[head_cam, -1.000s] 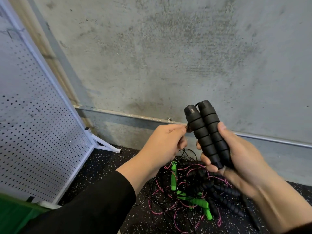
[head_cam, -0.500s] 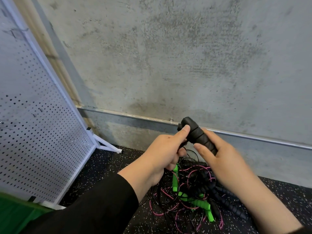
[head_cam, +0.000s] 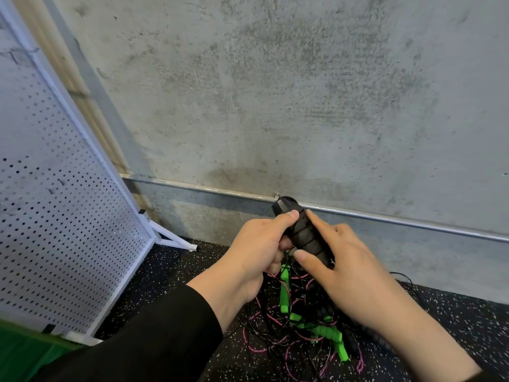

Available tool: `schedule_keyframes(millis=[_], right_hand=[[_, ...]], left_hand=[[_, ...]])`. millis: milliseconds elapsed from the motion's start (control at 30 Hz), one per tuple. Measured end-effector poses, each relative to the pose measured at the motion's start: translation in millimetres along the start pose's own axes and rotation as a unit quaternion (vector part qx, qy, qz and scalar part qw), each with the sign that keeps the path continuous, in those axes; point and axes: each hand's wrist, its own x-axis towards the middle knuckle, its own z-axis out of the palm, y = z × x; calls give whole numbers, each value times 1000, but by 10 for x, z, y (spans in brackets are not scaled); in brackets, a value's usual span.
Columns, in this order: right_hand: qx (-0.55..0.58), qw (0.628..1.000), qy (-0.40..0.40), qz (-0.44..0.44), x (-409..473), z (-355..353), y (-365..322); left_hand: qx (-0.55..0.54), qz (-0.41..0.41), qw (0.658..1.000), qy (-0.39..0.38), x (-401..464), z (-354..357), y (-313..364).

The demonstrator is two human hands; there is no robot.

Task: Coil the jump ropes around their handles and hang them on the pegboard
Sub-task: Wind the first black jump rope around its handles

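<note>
A pair of black ribbed jump rope handles is held together low in front of the wall. My right hand wraps around them from the right, thumb across the front. My left hand grips their left side, thumb on the upper part near the cap, where thin black rope runs around them. On the floor below lies a tangle of jump ropes with green handles, black handles and pink-and-black cords. The white pegboard stands tilted at the left.
A grey concrete wall with a metal rail along its base is straight ahead. The floor is black speckled rubber. The pegboard's white foot sticks out on the floor. Something green sits at the lower left corner.
The handles came down from an upright raised hold to lower, closer to the pile. My left hand moved from pinching the rope beside them to gripping the handles themselves.
</note>
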Motion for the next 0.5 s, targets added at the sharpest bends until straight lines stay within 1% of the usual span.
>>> schedule_keyframes(millis=[100,200,333,367,400,433,467,500], right_hand=[[46,999,13,20,-2,-43,-34],[92,992,16,90,-16,-117,-75],[187,974,-5,128,-11,-193,-89],[242,959,-12,143,-8,-194,-96],[330,929,-26,166,-4,-185,-102],[435,879,-45,190,-4,-184,-107],[527,820,-63,213,-10,-197,-116],[592,767,-85,232,-21,-217,-123]], left_hand=[[15,8,1000,7,-10,-3,-11],[23,5,1000,10,-15,15,-26],[20,5,1000,8,-29,48,-34],[17,9,1000,10,-35,52,-30],[14,13,1000,13,-39,56,-22],[11,18,1000,15,-42,56,-13],[8,23,1000,16,-44,57,-2],[4,29,999,16,-47,56,10]])
